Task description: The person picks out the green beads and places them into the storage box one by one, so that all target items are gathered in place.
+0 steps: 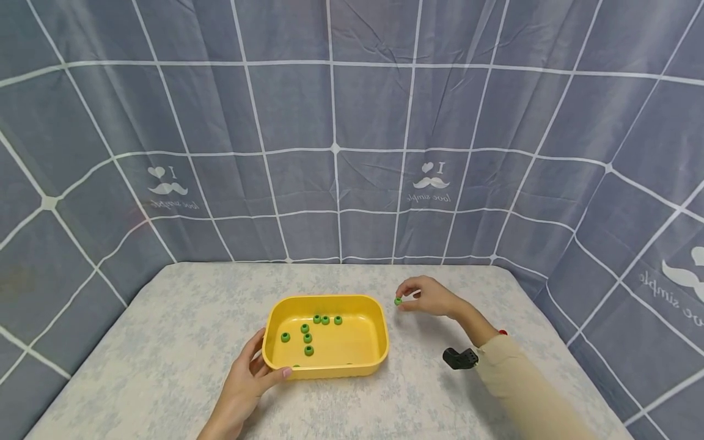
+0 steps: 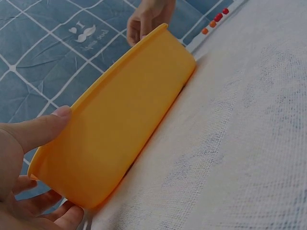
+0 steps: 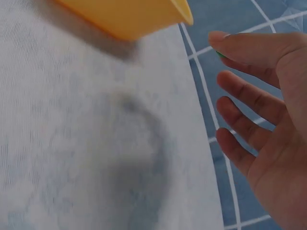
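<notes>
Partly hidden green bead [image 3: 220,54] behind right hand [image 1: 431,297] fingers [image 3: 249,48], tray [image 3: 124,19] cropped

One yellow tray [image 1: 379,318] sits on the worktop [image 1: 165,342]. Seven green beads lie plainly inside it [image 1: 307,337], with what may be an eighth half-hidden at the near rim. One more green bead [image 1: 398,301] is outside the tray. Two hands show, left [image 1: 247,379] and right [image 1: 431,296].
</notes>
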Motion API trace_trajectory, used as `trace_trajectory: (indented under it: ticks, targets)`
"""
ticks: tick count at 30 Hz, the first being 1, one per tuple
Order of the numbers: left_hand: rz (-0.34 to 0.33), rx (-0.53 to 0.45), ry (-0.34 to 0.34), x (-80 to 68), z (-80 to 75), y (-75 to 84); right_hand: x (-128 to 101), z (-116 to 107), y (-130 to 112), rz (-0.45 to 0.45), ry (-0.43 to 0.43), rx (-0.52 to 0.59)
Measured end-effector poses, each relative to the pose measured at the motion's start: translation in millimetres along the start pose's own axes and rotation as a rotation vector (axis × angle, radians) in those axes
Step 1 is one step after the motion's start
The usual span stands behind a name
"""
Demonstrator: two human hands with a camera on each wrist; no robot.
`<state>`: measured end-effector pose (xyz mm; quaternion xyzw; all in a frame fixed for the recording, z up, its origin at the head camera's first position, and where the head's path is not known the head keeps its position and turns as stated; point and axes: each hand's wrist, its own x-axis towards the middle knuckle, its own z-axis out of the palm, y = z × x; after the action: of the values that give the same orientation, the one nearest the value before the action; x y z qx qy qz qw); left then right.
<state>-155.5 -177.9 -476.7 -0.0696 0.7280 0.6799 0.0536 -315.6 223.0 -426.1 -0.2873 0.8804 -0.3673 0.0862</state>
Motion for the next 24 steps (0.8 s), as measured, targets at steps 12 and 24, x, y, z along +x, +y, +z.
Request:
trace_trajectory:
  ticks: [12, 24]
  targets:
    - [0.002, -0.015, 0.002, -0.2, 2.0, 1.6, 36, 22, -37, -0.095, -0.039, -0.014]
    - [-0.006, 0.002, 0.002, -0.9, 1.8, 2.7, 63, 44, -68, -0.148, -0.122, -0.089]
